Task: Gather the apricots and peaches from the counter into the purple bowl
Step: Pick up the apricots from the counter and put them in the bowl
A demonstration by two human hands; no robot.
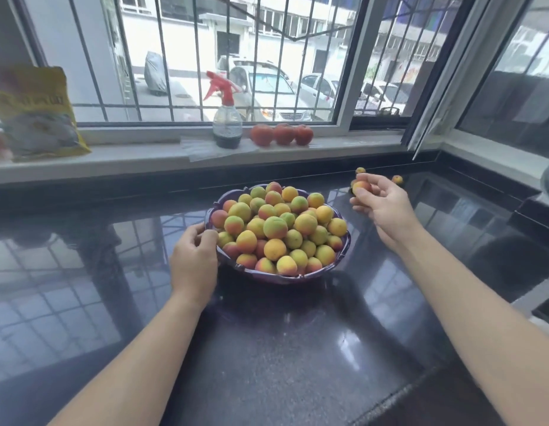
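Nearly complete gathering, seen from the head camera. Fingers of the right hand [382, 204] curl round one small fruit [361, 186], pinched between thumb and fingertips and held off the counter [298, 348], up and to the right of the bowl [285, 279]; a second piece may sit lower in the same grip, but this cannot be told. Fingers of the left hand [195, 258] curl over the bowl's near-left rim, gripping and steadying it; the thumb lies at the rim beside the outermost fruit. The purple bowl stands mid-counter, between the two hands, and carries a heap [279, 226] of yellow, orange and green-blushed fruit that rises above its rim.

Done, by judgement: almost the whole lot is already in the bowl. Left: the held fruit has yet to be dropped in, and two strays remain on the counter behind the right hand, one [360, 170] near the back edge and one [397, 179] a little to its right. With the heap this high, added pieces could roll off.

Beyond the counter, the sill [128, 155] holds a spray bottle [225, 118], three red fruits [282, 134] and a yellow bag [36, 115].
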